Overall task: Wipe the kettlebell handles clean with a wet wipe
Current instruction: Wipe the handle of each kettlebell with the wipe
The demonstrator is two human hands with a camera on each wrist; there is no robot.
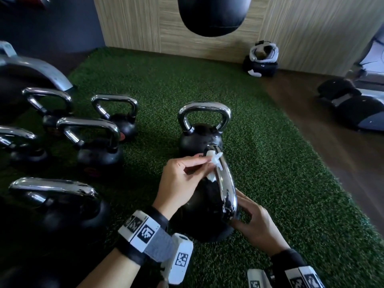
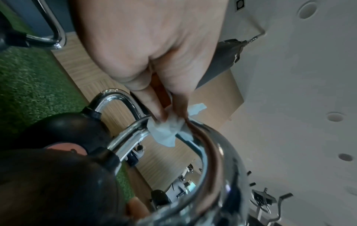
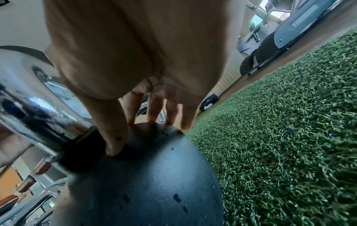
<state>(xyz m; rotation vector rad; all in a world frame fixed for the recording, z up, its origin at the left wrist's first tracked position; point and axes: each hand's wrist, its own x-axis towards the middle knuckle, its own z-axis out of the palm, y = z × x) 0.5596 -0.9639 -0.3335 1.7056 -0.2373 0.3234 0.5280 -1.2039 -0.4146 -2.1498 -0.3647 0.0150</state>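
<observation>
On the green turf stands a black kettlebell with a chrome handle. My left hand pinches a crumpled white wet wipe and holds it against the far end of that handle. The left wrist view shows the wet wipe squeezed between the fingertips on the chrome handle. My right hand lies on the ball's right side beside the handle's near base. In the right wrist view its fingertips press, fairly straight, on the black ball.
A second kettlebell stands just behind the one I hold. Several more kettlebells crowd the left side. A black punching bag hangs ahead. A dark bag sits by the wood wall, and exercise machines stand on the wooden floor at right.
</observation>
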